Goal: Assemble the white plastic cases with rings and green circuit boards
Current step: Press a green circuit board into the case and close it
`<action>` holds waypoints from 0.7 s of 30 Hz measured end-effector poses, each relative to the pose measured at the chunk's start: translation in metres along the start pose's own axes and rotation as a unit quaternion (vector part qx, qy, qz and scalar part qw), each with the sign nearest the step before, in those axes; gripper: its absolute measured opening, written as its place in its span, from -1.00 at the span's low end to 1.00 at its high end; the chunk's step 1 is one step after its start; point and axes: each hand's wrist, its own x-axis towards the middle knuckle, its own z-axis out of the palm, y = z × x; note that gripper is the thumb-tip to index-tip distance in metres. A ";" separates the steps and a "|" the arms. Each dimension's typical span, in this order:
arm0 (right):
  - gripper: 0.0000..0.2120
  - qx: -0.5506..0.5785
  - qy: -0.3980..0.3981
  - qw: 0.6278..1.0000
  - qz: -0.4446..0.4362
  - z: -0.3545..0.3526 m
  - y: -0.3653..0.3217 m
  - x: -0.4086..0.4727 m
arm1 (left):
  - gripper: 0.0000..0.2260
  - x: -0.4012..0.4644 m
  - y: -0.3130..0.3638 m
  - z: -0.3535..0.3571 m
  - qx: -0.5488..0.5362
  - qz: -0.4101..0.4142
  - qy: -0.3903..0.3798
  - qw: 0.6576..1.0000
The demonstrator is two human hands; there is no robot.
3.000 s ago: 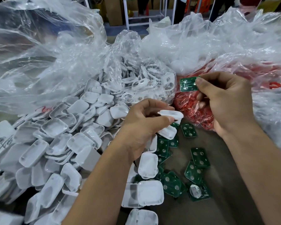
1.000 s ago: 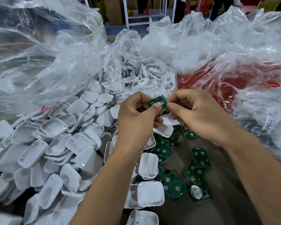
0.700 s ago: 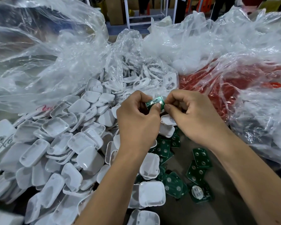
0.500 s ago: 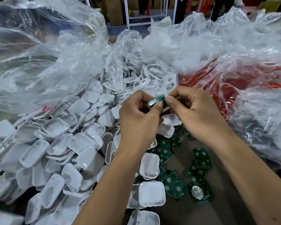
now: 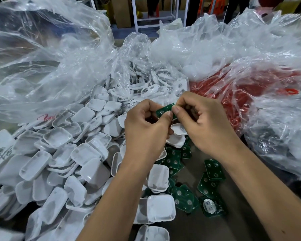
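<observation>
Green circuit board (image 5: 164, 111), pinched at frame centre between your left hand (image 5: 144, 134) and right hand (image 5: 205, 122), tilts its long axis up-right above a white case (image 5: 178, 128) just below your fingers (image 5: 175, 110), the left nearer.

The cases (image 5: 84, 153) are plain white, the boards (image 5: 183, 197) green with silver dots, the bags (image 5: 233, 49) clear, the bench (image 5: 195, 228) brown.
</observation>
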 end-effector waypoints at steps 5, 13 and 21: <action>-0.81 -0.005 0.000 1.000 -0.014 0.000 0.000 0.000 | -0.89 -0.003 0.003 0.000 0.017 0.015 0.003 1.000; -0.80 -0.029 -0.007 0.999 -0.027 -0.001 0.000 0.001 | -0.88 -0.003 0.006 -0.001 0.036 0.011 0.004 0.999; -0.79 -0.049 -0.010 0.998 -0.044 -0.001 -0.001 0.000 | -0.87 -0.005 0.007 0.003 0.052 0.023 0.025 0.998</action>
